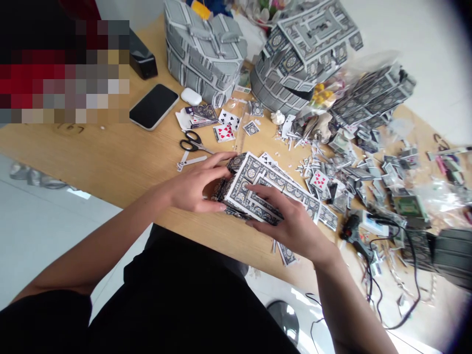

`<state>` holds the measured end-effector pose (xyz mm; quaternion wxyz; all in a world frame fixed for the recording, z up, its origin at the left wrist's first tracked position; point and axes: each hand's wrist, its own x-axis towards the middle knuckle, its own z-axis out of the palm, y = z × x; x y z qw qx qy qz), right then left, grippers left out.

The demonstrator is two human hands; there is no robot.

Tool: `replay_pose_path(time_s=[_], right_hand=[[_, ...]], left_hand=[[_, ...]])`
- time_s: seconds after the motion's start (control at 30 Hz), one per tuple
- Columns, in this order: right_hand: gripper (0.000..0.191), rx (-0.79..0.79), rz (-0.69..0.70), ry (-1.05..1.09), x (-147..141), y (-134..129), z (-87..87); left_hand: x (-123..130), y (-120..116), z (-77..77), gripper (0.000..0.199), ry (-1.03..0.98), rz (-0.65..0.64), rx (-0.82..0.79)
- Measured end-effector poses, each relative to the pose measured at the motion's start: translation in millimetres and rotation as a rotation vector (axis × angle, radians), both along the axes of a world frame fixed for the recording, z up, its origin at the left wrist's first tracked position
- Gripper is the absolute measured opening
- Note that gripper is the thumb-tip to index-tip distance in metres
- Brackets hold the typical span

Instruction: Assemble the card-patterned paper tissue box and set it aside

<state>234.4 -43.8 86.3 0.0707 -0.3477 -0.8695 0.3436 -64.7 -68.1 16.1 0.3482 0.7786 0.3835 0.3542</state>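
A long box built from grey patterned playing cards (254, 172) lies at a slant near the table's front edge. My left hand (201, 184) curves round its left end, fingers on the far side and thumb on the near side. Over the top of the box is my right hand (291, 216), its fingers bent on the upper face and its thumb by the near edge. Part of the box is hidden beneath that hand. Black-handled scissors (191, 142) lie just beyond my left hand, with cut card strips beside them.
A glue gun (354, 231) with a black cable sits at the right among scattered folded cards (357, 172). Two large card-built containers (202, 59) stand at the back. A phone (155, 106) and a white earbud case (191, 96) lie at the left. Another person is at far left.
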Motion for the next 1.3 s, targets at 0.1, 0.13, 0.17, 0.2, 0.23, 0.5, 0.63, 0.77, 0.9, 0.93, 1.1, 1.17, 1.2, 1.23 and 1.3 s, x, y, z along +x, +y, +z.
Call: replay_pose_path(time_s=[0.1,0.13,0.17,0.2,0.23,0.5,0.63,0.77,0.9,0.93,1.1,1.17,1.2,1.23,1.3], right_hand=[[0.07,0.02,0.016,0.03,-0.4,-0.8,-0.4],[0.069,0.034,0.012,0.042,-1.1,-1.4,-0.2],[0.068,0.05,0.004,0.052,-1.9,-2.2,0.2],[0.066,0.066,-0.004,0.063,-2.8,-3.1,0.5],[0.064,0.082,-0.012,0.071,-3.7,-4.1,0.8],[0.055,0.126,-0.024,0.107,-6.0,-9.1,1.2],[0.053,0.127,-0.029,0.124,-4.3,-8.0,0.8],[0.053,0.127,-0.039,0.148,-2.6,-6.6,-0.7],[0.052,0.127,-0.034,0.158,-2.5,-6.4,-2.5],[0.052,0.129,-0.032,0.156,-2.5,-6.4,-3.0],[0.052,0.148,-0.011,0.129,-2.3,-6.2,-5.4],[0.053,0.165,0.0,0.118,-2.4,-7.0,-5.3],[0.053,0.179,0.009,0.116,-2.5,-7.8,-4.7],[0.054,0.202,0.019,0.116,-2.6,-8.9,-3.7],[0.051,0.286,0.026,0.118,-3.1,-10.9,-0.8]], left_hand=[[-4.7,-0.9,4.4,0.047,0.002,-0.001,-0.026],[-6.1,-2.7,7.5,0.048,0.002,0.016,-0.021],[-7.0,-5.6,11.6,0.049,0.008,0.042,-0.011],[-7.4,-9.8,16.3,0.047,0.015,0.084,0.008],[-6.9,-15.1,21.2,0.042,0.028,0.135,0.025],[18.0,-52.2,27.0,0.01,0.056,0.326,0.037],[24.4,-51.6,19.2,0.016,0.053,0.306,0.076],[25.2,-51.3,16.5,0.015,0.048,0.312,0.125],[26.0,-51.8,8.9,0.012,0.035,0.335,0.192],[26.2,-51.8,6.6,0.011,0.035,0.338,0.2],[25.6,-52.9,0.4,0.009,0.072,0.328,0.223],[24.0,-53.6,1.4,0.009,0.068,0.331,0.227],[22.7,-53.8,2.6,0.008,0.06,0.333,0.224],[21.3,-53.9,4.2,0.007,0.049,0.336,0.219],[18.2,-53.6,8.0,0.003,0.031,0.346,0.195]])
